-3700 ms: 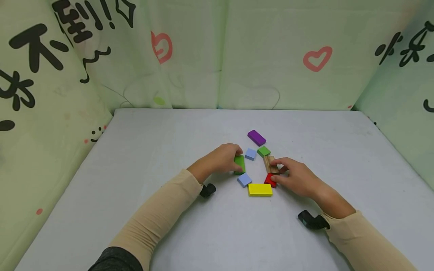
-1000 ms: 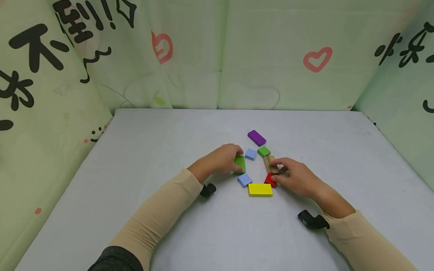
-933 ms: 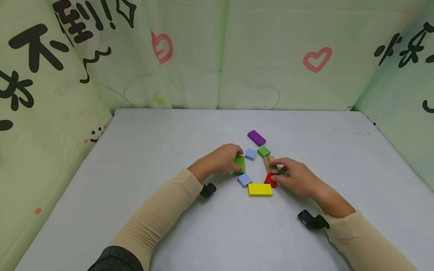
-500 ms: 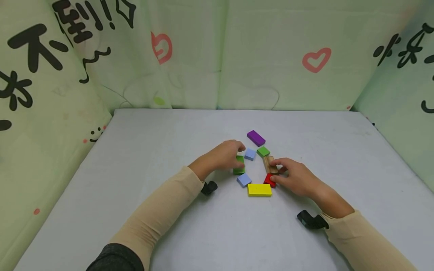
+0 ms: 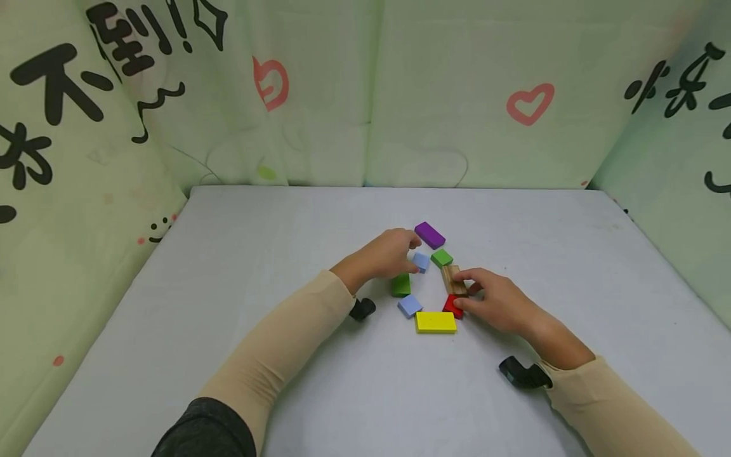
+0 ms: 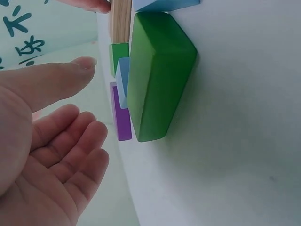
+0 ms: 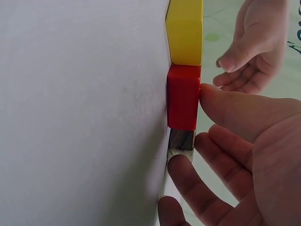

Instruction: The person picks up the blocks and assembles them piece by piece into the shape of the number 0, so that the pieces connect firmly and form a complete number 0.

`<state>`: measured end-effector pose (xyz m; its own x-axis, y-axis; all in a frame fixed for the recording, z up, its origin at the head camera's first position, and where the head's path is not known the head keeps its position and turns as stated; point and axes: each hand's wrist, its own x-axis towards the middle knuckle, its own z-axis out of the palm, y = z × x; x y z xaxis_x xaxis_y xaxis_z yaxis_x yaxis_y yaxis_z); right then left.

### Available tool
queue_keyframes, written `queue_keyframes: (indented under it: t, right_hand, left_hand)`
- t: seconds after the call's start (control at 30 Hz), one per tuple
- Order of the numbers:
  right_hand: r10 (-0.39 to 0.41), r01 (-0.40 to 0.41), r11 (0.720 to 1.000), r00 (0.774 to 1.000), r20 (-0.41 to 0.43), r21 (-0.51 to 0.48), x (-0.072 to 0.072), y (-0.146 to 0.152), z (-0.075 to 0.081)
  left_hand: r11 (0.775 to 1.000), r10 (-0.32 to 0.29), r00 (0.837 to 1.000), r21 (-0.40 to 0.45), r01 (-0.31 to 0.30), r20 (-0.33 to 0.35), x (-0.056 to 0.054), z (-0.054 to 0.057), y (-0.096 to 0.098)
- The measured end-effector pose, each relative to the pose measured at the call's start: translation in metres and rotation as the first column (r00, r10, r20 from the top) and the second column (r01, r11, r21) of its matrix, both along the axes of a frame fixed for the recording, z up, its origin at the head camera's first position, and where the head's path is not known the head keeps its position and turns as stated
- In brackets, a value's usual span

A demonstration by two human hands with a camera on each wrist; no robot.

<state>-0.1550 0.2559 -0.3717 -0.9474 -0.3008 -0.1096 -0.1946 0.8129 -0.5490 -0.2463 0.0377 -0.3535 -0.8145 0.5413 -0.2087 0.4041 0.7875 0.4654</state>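
Note:
Several coloured blocks form a rough ring in the head view. My left hand point(image 5: 391, 254) hovers over the ring's left side, holding nothing, fingers loosely bent and thumb apart. Its fingertips are close to the upper light blue block point(image 5: 421, 261); the long green block point(image 6: 162, 75) lies beneath the hand. On the ring's right side, the thumb of my right hand point(image 5: 498, 299) touches the red block point(image 7: 183, 96). Its other fingers are at the wooden block point(image 5: 448, 278), partly hiding it. The yellow block point(image 5: 436, 322) stands against the red one at the near side.
A purple block point(image 5: 429, 235) lies at the far end, beyond a small green block point(image 5: 442, 258). A second light blue block point(image 5: 410, 306) sits between the long green and yellow blocks. Around them spreads the white table point(image 5: 285, 228), with printed green curtains point(image 5: 434, 95) behind.
My left hand has come off the long green block and moved up and right, toward the upper light blue block. The right hand and the blocks stay essentially where they were.

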Motion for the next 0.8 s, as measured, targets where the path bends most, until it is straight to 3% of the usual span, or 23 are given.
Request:
queue_keyframes:
  t: [0.3,0.57,0.8]
  right_hand:
    - [-0.004,0.004,1.000,1.000,-0.007,0.006,0.000,0.002,-0.001]
    - [-0.006,0.006,1.000,1.000,-0.010,0.008,-0.001,0.002,-0.003]
    - [-0.010,0.010,1.000,1.000,-0.006,0.011,-0.001,0.003,-0.003]
  left_hand:
    - [1.000,0.022,1.000,-0.009,-0.022,0.012,-0.005,0.000,0.012]
    - [0.997,0.070,0.997,-0.038,-0.069,0.027,-0.005,-0.001,0.020]
    - [0.993,0.069,0.998,-0.095,-0.068,0.005,-0.002,0.001,0.024]
